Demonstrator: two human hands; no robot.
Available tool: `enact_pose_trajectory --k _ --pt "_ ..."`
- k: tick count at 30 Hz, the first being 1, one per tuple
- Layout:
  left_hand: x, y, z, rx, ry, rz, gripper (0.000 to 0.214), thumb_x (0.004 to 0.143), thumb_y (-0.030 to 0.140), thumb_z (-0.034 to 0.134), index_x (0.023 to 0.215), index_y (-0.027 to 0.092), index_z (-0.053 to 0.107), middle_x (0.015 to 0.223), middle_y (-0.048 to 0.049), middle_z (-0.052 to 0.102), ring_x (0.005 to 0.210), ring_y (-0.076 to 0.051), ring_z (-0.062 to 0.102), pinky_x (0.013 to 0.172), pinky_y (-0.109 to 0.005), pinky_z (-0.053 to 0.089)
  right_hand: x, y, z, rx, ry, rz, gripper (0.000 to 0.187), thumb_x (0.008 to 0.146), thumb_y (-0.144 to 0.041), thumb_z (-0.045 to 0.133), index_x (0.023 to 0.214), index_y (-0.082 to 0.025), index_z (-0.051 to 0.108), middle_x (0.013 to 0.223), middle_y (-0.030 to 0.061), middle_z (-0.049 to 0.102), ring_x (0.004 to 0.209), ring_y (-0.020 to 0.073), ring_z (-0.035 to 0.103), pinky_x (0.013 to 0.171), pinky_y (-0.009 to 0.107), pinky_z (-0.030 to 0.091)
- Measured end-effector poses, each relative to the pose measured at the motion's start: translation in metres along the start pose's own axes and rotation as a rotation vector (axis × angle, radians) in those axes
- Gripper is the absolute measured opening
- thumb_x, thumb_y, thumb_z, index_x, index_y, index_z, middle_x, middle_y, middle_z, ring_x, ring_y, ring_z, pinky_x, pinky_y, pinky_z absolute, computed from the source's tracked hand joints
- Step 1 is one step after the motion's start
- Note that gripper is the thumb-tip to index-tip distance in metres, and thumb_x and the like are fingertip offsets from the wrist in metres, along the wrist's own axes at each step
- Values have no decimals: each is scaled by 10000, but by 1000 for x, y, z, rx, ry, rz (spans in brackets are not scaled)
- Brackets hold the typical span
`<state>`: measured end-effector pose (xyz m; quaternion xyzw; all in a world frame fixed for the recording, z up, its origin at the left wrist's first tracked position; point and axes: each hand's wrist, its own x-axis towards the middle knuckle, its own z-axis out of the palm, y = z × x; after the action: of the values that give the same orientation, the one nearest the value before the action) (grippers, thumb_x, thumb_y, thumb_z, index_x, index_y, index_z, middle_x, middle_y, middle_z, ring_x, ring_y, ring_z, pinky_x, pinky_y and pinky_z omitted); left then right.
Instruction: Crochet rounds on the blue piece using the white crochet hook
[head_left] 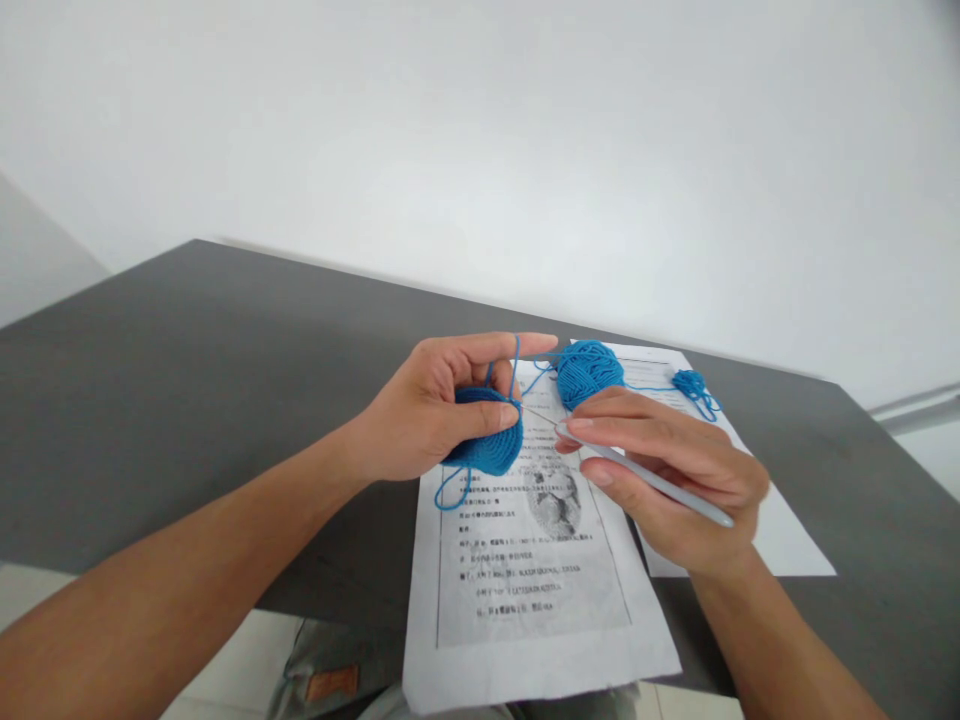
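My left hand (442, 400) pinches a rounded piece of blue crochet (491, 450) between thumb and fingers. Blue yarn loops over its outstretched index finger, and a loose yarn loop (452, 494) dangles below the piece. In my right hand (667, 470) is a crochet hook with a grey handle (660, 483), held like a pen. The hook's thin metal shaft reaches left to the edge of the crochet by my left thumb; its tip is too small to make out. Behind the hands sits a ball of blue yarn (590, 374), with a strand running toward my left index finger.
A printed sheet (540, 660) with text and a picture lies under my hands, overhanging the table's front edge. To its right is another paper (765, 530), with a small tangle of blue yarn (691, 384) on it. The dark grey table (225, 400) meets a white wall.
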<state>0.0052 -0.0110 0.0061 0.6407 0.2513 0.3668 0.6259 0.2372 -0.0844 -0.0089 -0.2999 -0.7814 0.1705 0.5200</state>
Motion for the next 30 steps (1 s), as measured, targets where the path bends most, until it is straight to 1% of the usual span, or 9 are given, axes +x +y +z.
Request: enact_pose_trajectory --k 3,6,10,12,15,17,21,25,30 --pt "0 -1 4 129 46 80 696 814 151 788 1496 96 662 831 -2 662 710 -118 585 636 -237 481 -2 2 7 19 32 11 481 892 -35 769 1295 -295 805 998 71 817 857 233 773 739 404 626" --pt "-1 -2 9 198 120 111 683 810 144 780 1483 96 669 821 12 658 699 -117 595 642 -239 493 -3 4 11 15 67 31 481 890 -30 770 1287 -300 808 1004 62 816 879 222 773 748 384 621" --pt "-2 -5 14 143 175 111 696 802 154 800 1478 75 657 810 26 634 709 -116 614 648 -235 501 -4 5 15 39 109 49 438 897 -41 768 1245 -299 826 998 48 825 855 205 781 734 359 626" --pt "-2 -7 15 113 188 114 782 801 166 814 1541 58 589 834 23 633 715 -112 613 631 -227 490 -4 5 16 55 135 73 416 903 -50 769 1226 -305 832 995 41 830 833 196 782 724 349 629" --pt "-2 -10 16 97 194 111 923 817 186 810 1646 40 434 889 5 656 689 -96 589 590 -220 461 -4 5 17 80 160 91 385 915 -70 775 1213 -306 835 993 43 835 827 197 783 714 346 640" --pt "-2 -12 16 94 193 114 948 826 189 799 1667 33 390 900 -3 666 675 -90 580 583 -219 455 -4 6 18 97 161 99 362 920 -89 782 1207 -304 837 999 45 835 832 199 783 716 350 647" --pt "-2 -12 15 70 175 136 940 818 172 802 1658 24 404 874 -5 672 655 -89 571 568 -221 442 -6 7 19 135 164 125 341 930 -112 787 1207 -306 837 1009 43 830 857 197 781 732 350 654" --pt "-3 -9 13 -11 134 126 914 821 169 824 1633 12 434 843 -11 694 652 -98 580 560 -228 440 -6 8 18 167 156 122 327 938 -117 782 1210 -290 838 1019 52 823 895 201 773 743 353 659" --pt "-3 -8 14 -52 121 127 947 813 136 825 1649 29 394 852 -11 718 640 -97 585 548 -225 440 -5 8 17 179 149 117 314 936 -117 783 1195 -283 845 1004 56 818 880 198 766 724 348 658"
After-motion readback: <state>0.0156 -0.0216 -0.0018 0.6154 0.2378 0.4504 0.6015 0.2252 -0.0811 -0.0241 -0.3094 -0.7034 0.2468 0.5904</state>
